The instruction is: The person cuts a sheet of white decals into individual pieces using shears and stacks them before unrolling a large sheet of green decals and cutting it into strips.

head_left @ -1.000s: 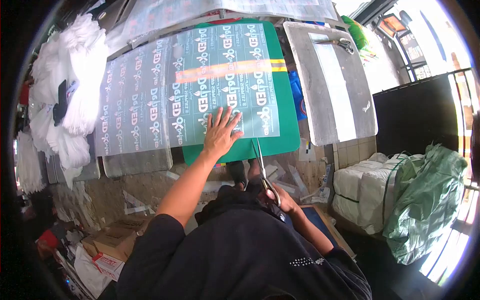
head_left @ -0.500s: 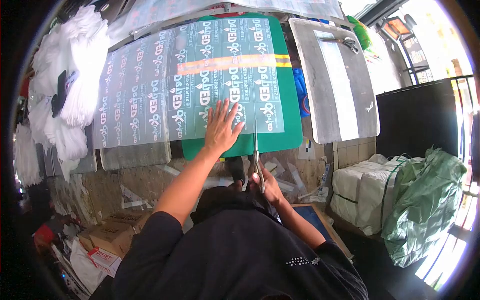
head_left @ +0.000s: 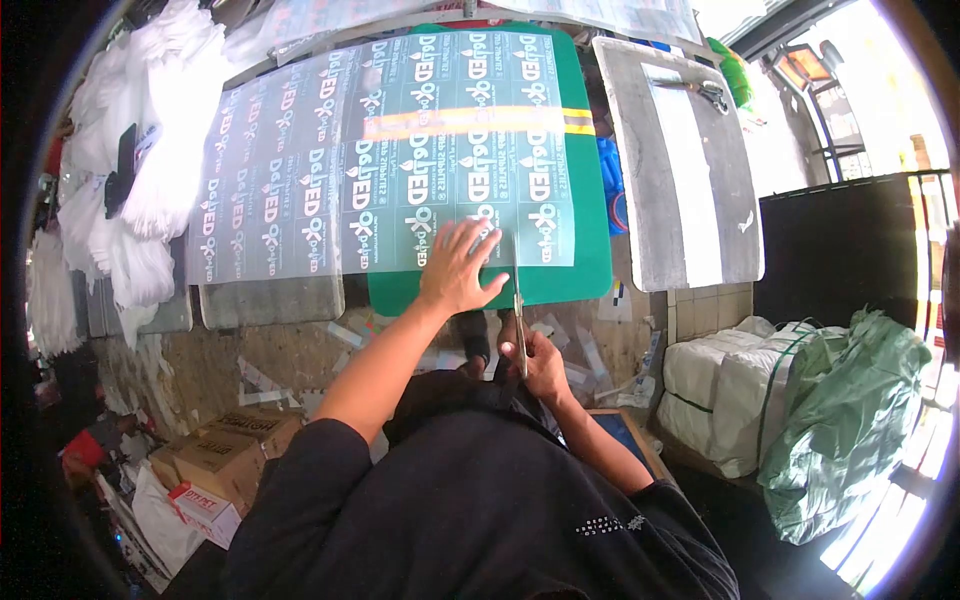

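A translucent sheet printed with white lettering (head_left: 300,180) lies across the boards, its right part over a green board (head_left: 592,230). My left hand (head_left: 462,265) rests near the sheet's front edge, palm down with the thumb held apart from the fingers. My right hand (head_left: 540,365) grips long metal scissors (head_left: 519,318) by the handles, just off the green board's front edge. Their blades point away from me, over the green board and into the sheet between two printed columns. Whether the blade tips are apart is hard to make out.
A grey board (head_left: 735,200) on the right carries a white strip (head_left: 680,170) and a second pair of scissors (head_left: 712,95). White bundled material (head_left: 165,130) hangs at left. Cardboard boxes (head_left: 225,455) stand below left; wrapped bales (head_left: 715,400) and green sheeting (head_left: 840,420) sit right.
My left hand has shifted right along the sheet's front edge, nearer the scissors. The scissor handles look closer together, and the whole view has shifted slightly.
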### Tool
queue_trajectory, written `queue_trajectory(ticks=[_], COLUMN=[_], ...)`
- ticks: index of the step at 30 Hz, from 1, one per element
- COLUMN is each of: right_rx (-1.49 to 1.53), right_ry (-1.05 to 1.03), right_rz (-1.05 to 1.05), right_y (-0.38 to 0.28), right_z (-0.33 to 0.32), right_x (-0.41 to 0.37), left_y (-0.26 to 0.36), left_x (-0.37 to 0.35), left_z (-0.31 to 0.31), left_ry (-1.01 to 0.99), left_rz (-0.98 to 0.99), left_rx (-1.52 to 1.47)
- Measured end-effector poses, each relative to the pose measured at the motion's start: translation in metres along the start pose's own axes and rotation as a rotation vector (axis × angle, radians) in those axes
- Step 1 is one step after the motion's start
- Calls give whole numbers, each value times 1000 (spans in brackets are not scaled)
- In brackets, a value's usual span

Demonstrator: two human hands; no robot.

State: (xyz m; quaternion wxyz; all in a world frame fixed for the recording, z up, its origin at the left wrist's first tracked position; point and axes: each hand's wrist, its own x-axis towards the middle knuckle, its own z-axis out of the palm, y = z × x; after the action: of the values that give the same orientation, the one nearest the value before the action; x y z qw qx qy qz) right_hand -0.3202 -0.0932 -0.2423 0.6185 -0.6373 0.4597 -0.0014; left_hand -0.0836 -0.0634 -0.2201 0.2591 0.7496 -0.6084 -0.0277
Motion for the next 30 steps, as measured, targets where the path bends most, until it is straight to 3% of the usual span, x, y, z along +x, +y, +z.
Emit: queue_trajectory(ticks=[1, 5, 10, 14, 16, 25, 30], right_rx=[-3, 106, 419, 434, 287, 420, 347], right_ry=[25, 0, -60, -48, 6, -29, 10], right_rz=[5, 43, 128, 92, 71, 98, 31], right_y=[-6, -23, -49, -35, -46, -53, -66], right_z=[-2, -1, -1, 4, 3, 3, 5], right_x=[-3, -8, -4, 16, 14, 40, 41], left_y=[1, -2, -6, -7, -7, -10, -9], left_x=[1, 0, -1, 1, 1, 1, 2], left_z=[2, 14, 18, 12, 12, 12, 8], left_ry=[93, 148, 127, 163, 163, 167, 179], left_rz=[86, 227, 240, 269, 265, 287, 286], left_rx=[-8, 12, -17, -99, -100, -133, -149])
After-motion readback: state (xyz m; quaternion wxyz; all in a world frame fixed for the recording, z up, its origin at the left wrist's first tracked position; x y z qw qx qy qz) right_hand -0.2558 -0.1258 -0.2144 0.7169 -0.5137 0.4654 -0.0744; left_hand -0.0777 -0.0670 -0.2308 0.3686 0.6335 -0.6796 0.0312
